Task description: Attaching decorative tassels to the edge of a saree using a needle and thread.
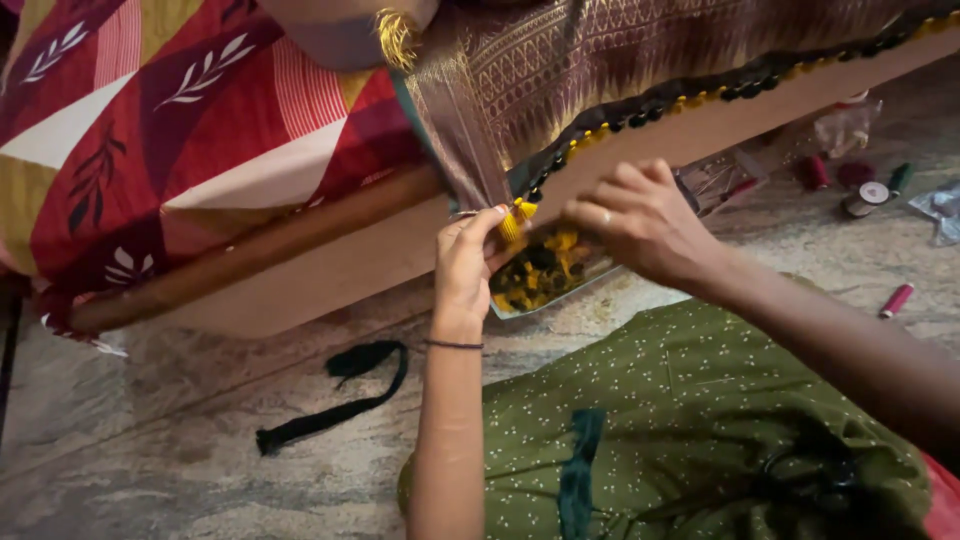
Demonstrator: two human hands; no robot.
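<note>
Yellow tassel (pixel 517 220), small and bushy, pinched by left hand (pixel 465 265).

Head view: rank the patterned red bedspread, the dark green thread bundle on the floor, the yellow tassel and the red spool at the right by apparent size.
1. Patterned red bedspread, by far the largest.
2. Dark green thread bundle.
3. Yellow tassel pinched by the left hand and the red spool look about alike; not ranked, as they lie at differing distances.
</note>
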